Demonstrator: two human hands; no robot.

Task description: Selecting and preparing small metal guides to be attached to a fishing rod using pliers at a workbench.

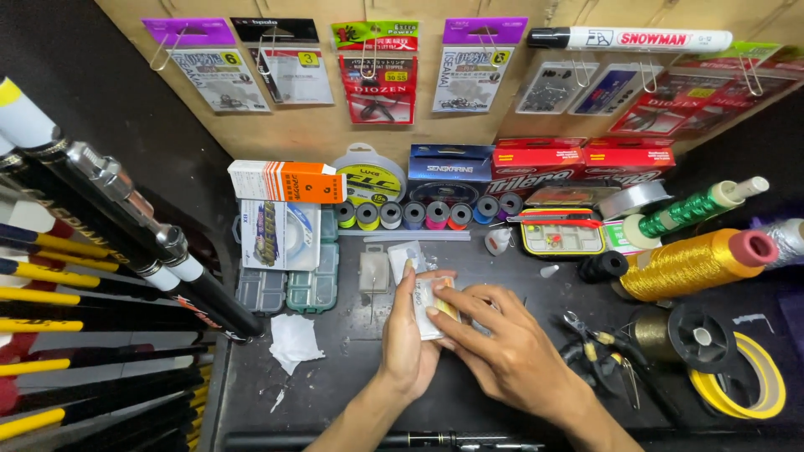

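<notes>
Both hands, left hand (406, 335) and right hand (502, 347), clasp a small clear plastic packet (429, 305) with their fingers mid-desk; the dark cluttered desk (352, 393) lies barest along its near edge.

Glossy clear plastic packet (435, 305), shiny gold thread spool (691, 264), matt dark tabletop (352, 335), plywood backboard (310, 130).

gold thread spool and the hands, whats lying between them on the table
In the head view, black-and-yellow pliers lie between the gold thread spool and the hands.

Left hand (408, 335), right hand (502, 347), fingertips together.
</notes>
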